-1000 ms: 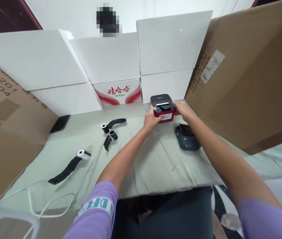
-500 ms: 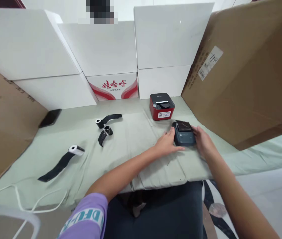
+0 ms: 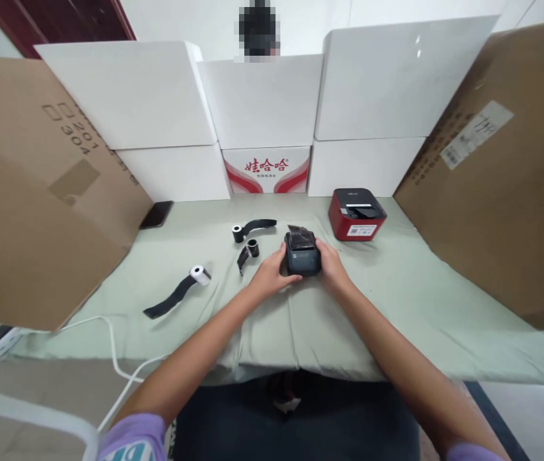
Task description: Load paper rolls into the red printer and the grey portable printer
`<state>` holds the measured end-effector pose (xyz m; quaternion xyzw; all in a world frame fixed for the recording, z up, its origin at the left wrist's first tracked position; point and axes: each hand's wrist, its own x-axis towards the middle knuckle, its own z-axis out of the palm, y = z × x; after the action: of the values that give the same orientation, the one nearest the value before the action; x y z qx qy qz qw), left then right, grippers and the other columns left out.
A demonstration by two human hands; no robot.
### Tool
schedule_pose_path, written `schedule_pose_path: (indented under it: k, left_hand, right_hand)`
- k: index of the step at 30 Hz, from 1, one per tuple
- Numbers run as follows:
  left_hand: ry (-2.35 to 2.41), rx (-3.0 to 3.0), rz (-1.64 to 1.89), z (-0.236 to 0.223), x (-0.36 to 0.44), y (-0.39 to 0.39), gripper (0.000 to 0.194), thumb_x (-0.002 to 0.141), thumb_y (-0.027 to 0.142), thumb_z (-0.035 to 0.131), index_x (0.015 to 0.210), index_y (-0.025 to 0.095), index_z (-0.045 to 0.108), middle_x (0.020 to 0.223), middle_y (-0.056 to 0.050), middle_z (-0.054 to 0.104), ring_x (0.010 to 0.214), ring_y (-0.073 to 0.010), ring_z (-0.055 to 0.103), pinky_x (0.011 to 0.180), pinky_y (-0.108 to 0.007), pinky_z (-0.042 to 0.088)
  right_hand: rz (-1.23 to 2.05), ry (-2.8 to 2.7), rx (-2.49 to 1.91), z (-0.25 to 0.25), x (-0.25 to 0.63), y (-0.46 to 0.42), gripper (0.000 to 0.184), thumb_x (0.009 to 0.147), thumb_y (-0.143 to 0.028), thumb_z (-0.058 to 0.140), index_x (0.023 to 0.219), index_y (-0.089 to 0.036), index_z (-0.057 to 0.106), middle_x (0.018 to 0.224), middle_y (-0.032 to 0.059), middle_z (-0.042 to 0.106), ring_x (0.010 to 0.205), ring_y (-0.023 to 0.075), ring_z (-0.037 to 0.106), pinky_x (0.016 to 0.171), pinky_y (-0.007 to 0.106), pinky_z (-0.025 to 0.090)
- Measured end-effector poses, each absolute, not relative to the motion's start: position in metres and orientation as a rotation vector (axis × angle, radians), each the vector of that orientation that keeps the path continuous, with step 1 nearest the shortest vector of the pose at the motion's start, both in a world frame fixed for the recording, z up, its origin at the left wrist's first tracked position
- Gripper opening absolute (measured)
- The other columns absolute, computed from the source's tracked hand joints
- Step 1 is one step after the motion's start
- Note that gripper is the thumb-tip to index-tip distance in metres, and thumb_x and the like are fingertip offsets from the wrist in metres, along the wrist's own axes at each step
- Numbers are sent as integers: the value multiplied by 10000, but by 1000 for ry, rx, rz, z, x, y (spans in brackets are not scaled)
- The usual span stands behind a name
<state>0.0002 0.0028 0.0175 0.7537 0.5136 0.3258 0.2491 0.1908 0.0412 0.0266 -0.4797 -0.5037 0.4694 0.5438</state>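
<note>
A small dark blue-grey portable printer (image 3: 304,261) is held between my two hands near the middle of the table. My left hand (image 3: 270,274) grips its left side, thumb along the front edge. Closed against the right side is my right hand (image 3: 333,264). A dark strip sticks up from the printer's top. Left of it lie three paper rolls with black strips unrolled: an upper roll (image 3: 238,234), a small roll (image 3: 252,248) close to my left hand, and a larger white roll (image 3: 200,275) farther left.
Behind to the right stands a red and black printer (image 3: 357,216). A dark phone (image 3: 157,214) lies by the left cardboard box (image 3: 26,211). White boxes (image 3: 266,102) line the back, and another cardboard box (image 3: 512,192) borders the right. A white cable (image 3: 114,346) hangs at the front left.
Both hands have moved the blue-grey printer left, away from the red printer and nearer the paper rolls. The camera view has shifted as well.
</note>
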Motion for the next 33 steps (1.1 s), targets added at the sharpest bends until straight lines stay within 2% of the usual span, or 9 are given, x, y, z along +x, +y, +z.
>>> schedule_pose_path:
  k: [4, 7, 11, 15, 20, 26, 33]
  left_hand:
    - [1505, 2018, 821, 7, -15, 3, 1098, 734, 509, 859, 1627, 142, 336, 1603, -220, 466, 1484, -400, 472, 1244, -550, 372]
    - [1543, 2040, 755, 5, -14, 1, 1097, 746, 525, 847, 1633, 155, 317, 1656, -191, 389, 1529, -374, 411, 1304, -533, 270]
    - [1584, 2134, 706, 7, -9, -2, 1140, 746, 542, 845, 1642, 144, 264, 1650, -212, 393, 1528, -346, 422, 1310, -539, 250]
    - [1634, 2241, 692, 9, -6, -4, 1071, 785, 566, 801, 1616, 114, 301, 1641, -249, 386, 1541, -333, 404, 1316, -550, 206]
    - [1643, 2364, 650, 10, -7, -1, 976, 819, 597, 751, 1559, 68, 395, 1575, -285, 470, 1503, -336, 463, 1332, -523, 141]
    - [1649, 2408, 606, 12, -8, 2, 957, 818, 591, 764, 1516, 19, 445, 1530, -317, 507, 1473, -341, 503, 1343, -503, 84]
    - [1660, 2359, 679, 11, -6, -2, 1002, 804, 593, 783, 1566, 78, 385, 1556, -265, 506, 1464, -320, 518, 1338, -507, 109]
  right_hand:
    - [1198, -1162, -1216, 17, 171, 42, 505, 853, -593, 545, 1068, -179, 738, 1250, 99, 754, 1239, 300, 651, 1142, 452, 450]
    - [1023, -1232, -1308, 13, 172, 33, 550, 887, -578, 516, 1226, -184, 695, 1417, 123, 667, 1373, 299, 570, 1212, 461, 377]
    - [814, -1349, -1396, 14, 176, 20, 643, 941, -584, 476, 1448, -197, 549, 1555, 145, 546, 1456, 288, 497, 1239, 470, 339]
    - [764, -1338, -1444, 15, 183, 24, 638, 971, -580, 433, 1472, -194, 516, 1330, 164, 703, 1234, 296, 659, 1135, 495, 447]
    - [867, -1252, -1330, 4, 193, 39, 554, 940, -607, 472, 1305, -220, 629, 1137, 128, 765, 1105, 303, 708, 983, 467, 558]
    - [944, -1174, -1312, 2, 193, 43, 469, 912, -565, 517, 1185, -210, 655, 1088, 126, 768, 1075, 297, 723, 975, 465, 569]
    - [989, -1155, -1282, 11, 192, 37, 529, 924, -541, 492, 1316, -190, 547, 1177, 142, 740, 1017, 251, 731, 978, 442, 543]
